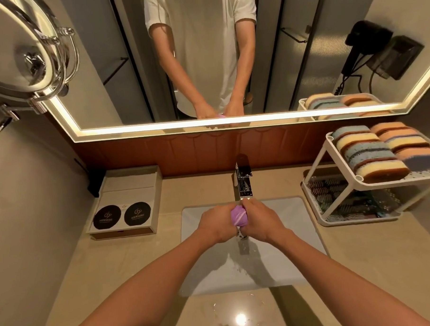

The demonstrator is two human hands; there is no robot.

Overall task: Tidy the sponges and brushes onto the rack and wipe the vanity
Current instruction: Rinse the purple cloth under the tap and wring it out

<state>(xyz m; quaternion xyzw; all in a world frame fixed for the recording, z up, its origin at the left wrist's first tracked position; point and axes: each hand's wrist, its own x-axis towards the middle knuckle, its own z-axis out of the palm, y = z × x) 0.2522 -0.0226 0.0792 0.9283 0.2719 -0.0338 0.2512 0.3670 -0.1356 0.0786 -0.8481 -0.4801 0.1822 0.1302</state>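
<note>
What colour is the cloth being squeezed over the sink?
Purple with paler stripes: the cloth is bunched between both hands, seen best in the head view.

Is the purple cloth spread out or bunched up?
Bunched up: the purple cloth is squeezed between the left hand and right hand over the sink.

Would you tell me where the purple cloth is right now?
The purple cloth is squeezed between the left hand and right hand, over the sink, just below the tap.
</note>
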